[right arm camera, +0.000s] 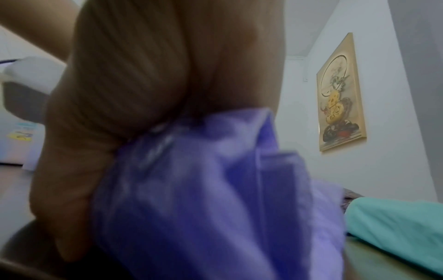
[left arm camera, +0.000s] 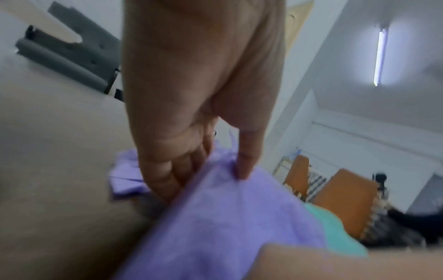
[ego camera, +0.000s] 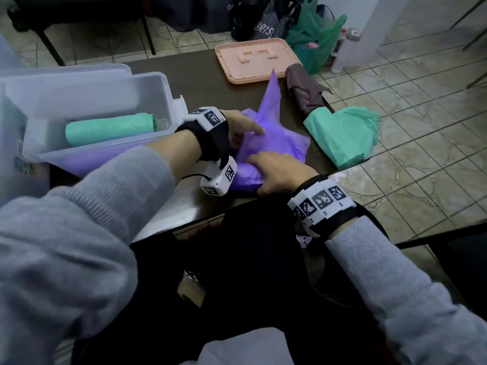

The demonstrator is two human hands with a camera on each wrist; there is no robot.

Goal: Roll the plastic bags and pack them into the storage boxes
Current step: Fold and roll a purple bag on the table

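Dark table (ego camera: pixel 200 83) carrying bags and boxes.
Clear box (ego camera: pixel 155 101) left; purple bag (ego camera: pixel 274 138) centre; green bag (ego camera: pixel 342 135), brown bag (ego camera: pixel 303 88) right; pink tray (ego camera: pixel 253 60) far.

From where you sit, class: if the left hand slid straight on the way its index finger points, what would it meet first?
The left hand already touches the purple bag, so it meets more of it; beyond, probably the folded green bag, though depth is unclear.

Right hand (right arm camera: pixel 134 117): fingertips hidden behind purple bag (right arm camera: pixel 215 199); both blurred in the right wrist view.
Left hand (left arm camera: pixel 191 113): fingertips buried in bag folds, blurred.
Storage box (ego camera: pixel 163 83): left side cut off by the head view's edge.
Lettering on black bag (ego camera: pixel 263 30): partly cut off, unreadable.
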